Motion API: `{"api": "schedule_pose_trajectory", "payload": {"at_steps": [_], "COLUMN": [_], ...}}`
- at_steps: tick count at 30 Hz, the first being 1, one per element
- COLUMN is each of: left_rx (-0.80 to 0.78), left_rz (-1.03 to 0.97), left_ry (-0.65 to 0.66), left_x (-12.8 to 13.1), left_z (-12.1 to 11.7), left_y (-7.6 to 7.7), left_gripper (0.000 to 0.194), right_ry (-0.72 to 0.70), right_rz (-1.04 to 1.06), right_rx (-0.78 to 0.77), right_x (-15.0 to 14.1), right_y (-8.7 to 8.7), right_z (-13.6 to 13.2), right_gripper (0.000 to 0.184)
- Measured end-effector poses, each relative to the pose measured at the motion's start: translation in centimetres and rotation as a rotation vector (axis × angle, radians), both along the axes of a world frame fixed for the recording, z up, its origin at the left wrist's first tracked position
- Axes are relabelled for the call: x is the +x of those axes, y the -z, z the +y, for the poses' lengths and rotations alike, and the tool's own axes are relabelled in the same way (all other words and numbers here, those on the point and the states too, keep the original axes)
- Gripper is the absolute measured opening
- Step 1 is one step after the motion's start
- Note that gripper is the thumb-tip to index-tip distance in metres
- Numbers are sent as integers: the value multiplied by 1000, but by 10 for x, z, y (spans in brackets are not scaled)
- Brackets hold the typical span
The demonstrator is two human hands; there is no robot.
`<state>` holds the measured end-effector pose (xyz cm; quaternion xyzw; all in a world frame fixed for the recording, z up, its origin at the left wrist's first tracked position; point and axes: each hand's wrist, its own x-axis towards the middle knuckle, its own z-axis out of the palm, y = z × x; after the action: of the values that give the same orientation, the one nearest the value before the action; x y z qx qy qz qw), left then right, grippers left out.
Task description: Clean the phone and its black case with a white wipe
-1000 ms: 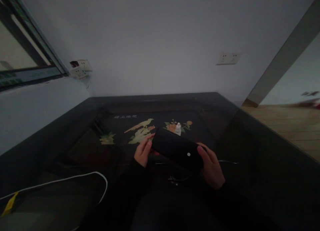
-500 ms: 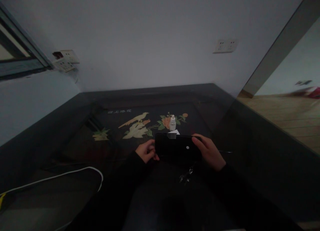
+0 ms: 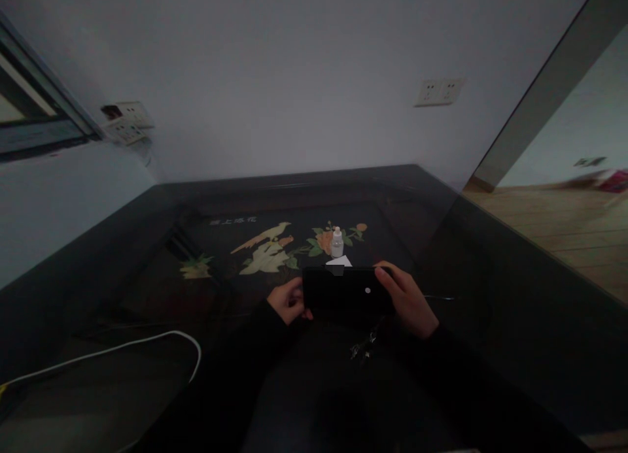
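Holding step: black case (image 3: 343,295), near side of bottle (image 3: 336,244).
My left hand (image 3: 286,301) and right hand (image 3: 411,301) gripped its opposite ends, fingers closed; I judged that any move required both grips level.

Dark tabletop (image 3: 304,195) | row of four pale characters (image 3: 233,221) | 上, 花 legible | others blurred

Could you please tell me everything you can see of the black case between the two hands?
The black case is oblong with rounded corners, lying crosswise, a small pale round badge toward its right end. The left hand holds its left end, the right hand its right. White paper shows beyond its far edge. It is too dark to tell its material or whether it is closed.
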<state>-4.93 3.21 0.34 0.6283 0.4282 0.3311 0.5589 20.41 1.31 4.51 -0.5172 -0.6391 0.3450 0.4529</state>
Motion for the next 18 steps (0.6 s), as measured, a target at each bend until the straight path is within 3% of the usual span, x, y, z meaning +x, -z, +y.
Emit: {"api": "schedule_pose_trajectory", "payload": {"at_steps": [11,18], "left_rx": [-118,-52], "left_rz": [-77,-42], "left_ry": [58,-3], "left_x": [1,2], "left_z": [-2,-4], "left_y": [1,7], "left_gripper": [31,32], "right_ry": [-79,-86], "right_rz": [-11,14], "right_rx": [22,33], "right_x": [5,0], "right_y": [-7,-4], "right_z": [0,-2], "right_gripper": [29,29]}}
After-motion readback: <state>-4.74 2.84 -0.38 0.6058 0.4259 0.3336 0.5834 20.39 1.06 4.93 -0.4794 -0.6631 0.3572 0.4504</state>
